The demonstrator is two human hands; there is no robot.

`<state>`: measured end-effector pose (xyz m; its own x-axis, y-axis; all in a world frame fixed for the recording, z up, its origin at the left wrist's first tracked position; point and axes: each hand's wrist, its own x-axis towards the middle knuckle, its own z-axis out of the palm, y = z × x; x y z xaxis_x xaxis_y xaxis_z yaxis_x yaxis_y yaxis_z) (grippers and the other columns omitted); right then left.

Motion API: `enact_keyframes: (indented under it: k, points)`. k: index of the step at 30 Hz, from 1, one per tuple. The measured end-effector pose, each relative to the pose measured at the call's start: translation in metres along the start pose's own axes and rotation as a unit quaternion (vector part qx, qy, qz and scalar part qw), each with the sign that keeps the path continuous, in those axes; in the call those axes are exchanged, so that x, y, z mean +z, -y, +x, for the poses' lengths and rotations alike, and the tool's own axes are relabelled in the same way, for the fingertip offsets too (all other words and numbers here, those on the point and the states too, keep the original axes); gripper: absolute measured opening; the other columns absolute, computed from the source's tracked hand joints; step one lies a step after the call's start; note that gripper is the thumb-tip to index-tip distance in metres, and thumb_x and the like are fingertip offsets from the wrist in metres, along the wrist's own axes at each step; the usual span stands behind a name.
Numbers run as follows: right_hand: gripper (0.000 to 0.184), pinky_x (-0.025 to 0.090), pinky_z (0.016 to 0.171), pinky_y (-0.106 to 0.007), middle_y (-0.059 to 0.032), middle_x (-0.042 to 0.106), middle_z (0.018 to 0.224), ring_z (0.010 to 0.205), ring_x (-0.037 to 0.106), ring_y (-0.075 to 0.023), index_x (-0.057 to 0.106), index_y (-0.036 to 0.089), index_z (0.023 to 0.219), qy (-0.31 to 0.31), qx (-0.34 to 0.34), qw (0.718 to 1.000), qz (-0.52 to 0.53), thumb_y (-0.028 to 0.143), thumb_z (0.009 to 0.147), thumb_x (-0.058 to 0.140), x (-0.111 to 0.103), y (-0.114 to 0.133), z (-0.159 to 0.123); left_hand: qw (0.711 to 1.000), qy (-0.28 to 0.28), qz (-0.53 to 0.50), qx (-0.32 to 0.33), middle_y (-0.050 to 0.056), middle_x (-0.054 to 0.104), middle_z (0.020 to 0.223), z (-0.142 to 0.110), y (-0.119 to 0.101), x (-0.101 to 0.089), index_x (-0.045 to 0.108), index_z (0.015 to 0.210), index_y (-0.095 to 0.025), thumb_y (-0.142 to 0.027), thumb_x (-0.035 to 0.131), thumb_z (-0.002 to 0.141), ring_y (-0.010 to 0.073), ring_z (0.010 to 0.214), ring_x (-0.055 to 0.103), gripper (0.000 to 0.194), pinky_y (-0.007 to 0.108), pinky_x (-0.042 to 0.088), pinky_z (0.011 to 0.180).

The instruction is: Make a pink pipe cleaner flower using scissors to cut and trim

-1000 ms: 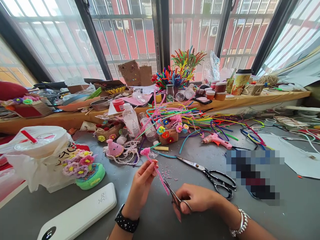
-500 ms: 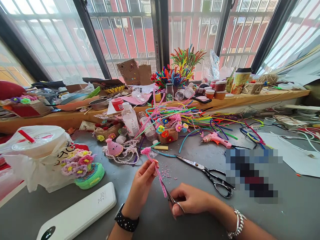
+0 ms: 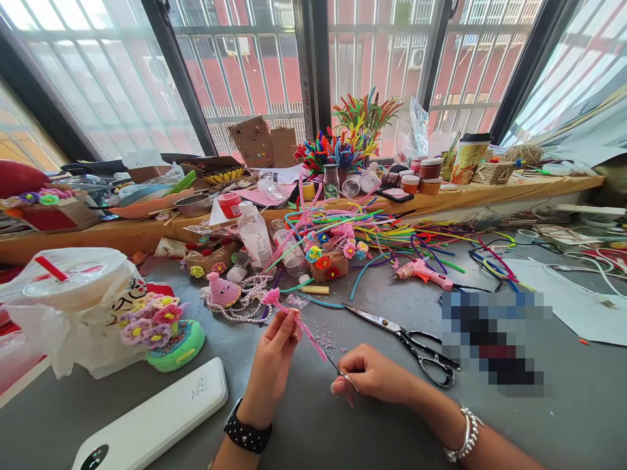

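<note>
Between thumb and fingers, my left hand point(image 3: 278, 346) pinches a pink pipe-cleaner flower point(image 3: 271, 298); its bloom points up and left, and its fuzzy stem slants down to the right. My right hand point(image 3: 367, 375) is closed around the handles of small scissors point(image 3: 337, 369). Their blades lie against the lower end of the stem, though whether they are parted I cannot tell. Pink fuzz clippings point(image 3: 326, 339) are scattered on the grey table point(image 3: 304, 431) just beyond. Large black-handled scissors point(image 3: 399, 333) rest to the right of the clippings.
A white power bank point(image 3: 161, 411) and a bagged drink cup point(image 3: 73, 281) stand at left, beside a green pot of fuzzy flowers point(image 3: 176, 346). Behind my hands lie pearl strings point(image 3: 257, 300), bottles point(image 3: 255, 238) and many pipe cleaners point(image 3: 382, 228). A pink glue gun point(image 3: 425, 273) sits at right.
The pink flower has tilted further left, its stem now more slanted. My right hand and the small scissors have moved slightly up and right, with the blades nearer the stem's tip.
</note>
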<state>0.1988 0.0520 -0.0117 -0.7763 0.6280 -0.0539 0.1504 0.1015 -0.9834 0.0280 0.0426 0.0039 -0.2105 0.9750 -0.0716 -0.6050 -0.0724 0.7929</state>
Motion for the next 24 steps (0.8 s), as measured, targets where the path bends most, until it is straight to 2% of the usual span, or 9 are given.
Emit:
enact_keyframes:
  k: [6, 12, 19, 21, 24]
  points:
    - [0.039, 0.023, 0.040, -0.018, 0.0056, 0.043, 0.044, 0.043, 0.030, -0.0047, 0.044, 0.014, 0.045, -0.017, 0.003, 0.998, -0.055, 0.041, 0.071, 0.055, -0.0010, 0.0013, -0.0006, 1.000, -0.012, 0.027, 0.003, -0.003, 0.056, 0.066, 0.0004, 0.0002, -0.0012, 0.066, 0.074, -0.015, -0.025, 0.071, 0.057, 0.0034, 0.052, 0.044, 0.020, 0.014, 0.041, 0.051]
    - [0.037, 0.019, 0.039, -0.017, 0.0079, 0.033, 0.040, 0.042, 0.027, -0.0044, 0.039, 0.014, 0.043, -0.075, -0.001, 0.984, -0.159, 0.033, 0.067, 0.060, -0.0001, 0.0002, -0.0019, 0.997, -0.049, 0.068, 0.003, -0.002, 0.056, 0.065, 0.0001, -0.0002, -0.0002, 0.067, 0.074, -0.015, -0.028, 0.071, 0.056, 0.0035, 0.051, 0.043, 0.022, 0.014, 0.039, 0.051]
    - [0.031, 0.021, 0.039, -0.017, 0.0081, 0.032, 0.039, 0.041, 0.027, -0.0044, 0.041, 0.014, 0.043, -0.077, 0.001, 0.983, -0.166, 0.023, 0.069, 0.056, -0.0039, -0.0054, -0.0004, 0.988, -0.095, 0.125, 0.010, 0.000, 0.060, 0.066, 0.0003, 0.0004, -0.0017, 0.069, 0.073, -0.015, -0.029, 0.074, 0.049, 0.0052, 0.049, 0.041, 0.028, 0.018, 0.038, 0.049]
    - [0.033, 0.019, 0.039, -0.017, 0.0084, 0.029, 0.040, 0.042, 0.025, -0.0043, 0.040, 0.014, 0.043, -0.076, 0.002, 0.983, -0.169, 0.025, 0.068, 0.057, -0.0053, -0.0054, -0.0006, 0.986, -0.099, 0.131, 0.011, 0.000, 0.060, 0.065, 0.0004, 0.0007, -0.0021, 0.069, 0.073, -0.015, -0.029, 0.074, 0.049, 0.0048, 0.049, 0.040, 0.028, 0.017, 0.037, 0.049]
    - [0.042, 0.016, 0.038, -0.018, 0.0086, 0.023, 0.041, 0.043, 0.022, -0.0045, 0.036, 0.015, 0.042, -0.062, 0.005, 0.982, -0.180, 0.039, 0.066, 0.060, -0.0060, -0.0026, -0.0017, 0.988, -0.086, 0.127, -0.001, 0.000, 0.061, 0.065, 0.0001, 0.0009, -0.0021, 0.069, 0.073, -0.016, -0.029, 0.074, 0.051, 0.0041, 0.048, 0.040, 0.026, 0.016, 0.036, 0.049]
